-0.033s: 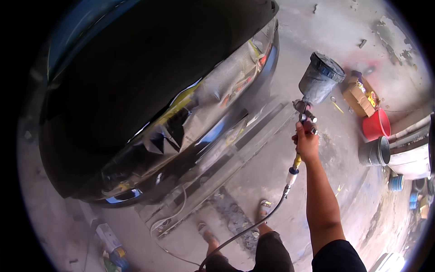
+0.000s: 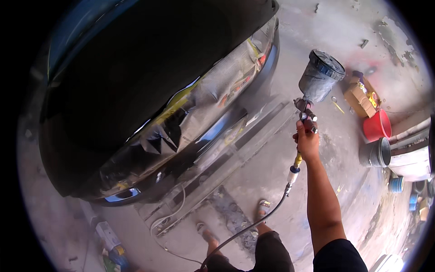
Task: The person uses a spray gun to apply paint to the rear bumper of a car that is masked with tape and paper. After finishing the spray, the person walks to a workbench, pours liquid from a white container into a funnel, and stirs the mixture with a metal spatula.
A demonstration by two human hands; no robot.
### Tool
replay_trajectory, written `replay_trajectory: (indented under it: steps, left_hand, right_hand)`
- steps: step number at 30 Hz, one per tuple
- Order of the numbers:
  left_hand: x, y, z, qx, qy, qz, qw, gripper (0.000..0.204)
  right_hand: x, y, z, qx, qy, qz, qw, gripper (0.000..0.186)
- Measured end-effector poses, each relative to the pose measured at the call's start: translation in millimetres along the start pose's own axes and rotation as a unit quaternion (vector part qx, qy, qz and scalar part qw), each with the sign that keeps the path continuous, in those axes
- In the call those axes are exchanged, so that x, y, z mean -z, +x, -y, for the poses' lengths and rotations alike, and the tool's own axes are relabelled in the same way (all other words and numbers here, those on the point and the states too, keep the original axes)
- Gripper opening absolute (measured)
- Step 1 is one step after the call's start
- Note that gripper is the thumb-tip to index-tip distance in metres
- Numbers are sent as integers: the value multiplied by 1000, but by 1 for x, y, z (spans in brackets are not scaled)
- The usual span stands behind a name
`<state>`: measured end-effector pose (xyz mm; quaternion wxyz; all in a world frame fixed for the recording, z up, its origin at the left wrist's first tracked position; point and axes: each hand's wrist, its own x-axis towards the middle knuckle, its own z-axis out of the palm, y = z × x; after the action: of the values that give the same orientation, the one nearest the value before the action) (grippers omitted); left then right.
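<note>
My right hand [image 2: 307, 141] is closed round the handle of a paint spray gun [image 2: 304, 117], its arm stretched forward. On top of the gun sits a grey, paint-smeared cup [image 2: 321, 76] with a dark lid, tilted to the right. From the handle's bottom an air hose [image 2: 253, 226] curves down toward my legs. Left of the gun, apart from it, is a car's glossy black hood [image 2: 149, 68]. Below the hood's edge, crumpled masking paper [image 2: 206, 104] covers part of the front, above the bumper [image 2: 213, 131]. My left hand is out of view.
At the right stand a cardboard box [image 2: 360, 99], a red bucket [image 2: 377, 125] and a grey bucket [image 2: 375, 153]. A pale cable [image 2: 182, 204] lies on the floor near my sandalled feet [image 2: 263, 206]. A white box-like object [image 2: 107, 235] lies at the lower left.
</note>
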<state>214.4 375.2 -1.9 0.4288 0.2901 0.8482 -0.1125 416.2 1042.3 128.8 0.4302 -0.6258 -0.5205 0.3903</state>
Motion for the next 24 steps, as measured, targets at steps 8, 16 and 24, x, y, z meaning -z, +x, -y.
replay_trajectory:
  steps: [8,16,24]
  left_hand:
    - [-83,-10,7,-45,78,-23,996,31]
    - [-58,-32,-7,33,0,13,999,30]
    - [-66,-54,26,71,-33,27,997,31]
  right_hand:
    - [-9,-81,-3,-37,50,226,972,23]
    - [-27,-147,1,-181,93,399,894,26]
    - [-6,-103,-13,-42,-7,64,997,24]
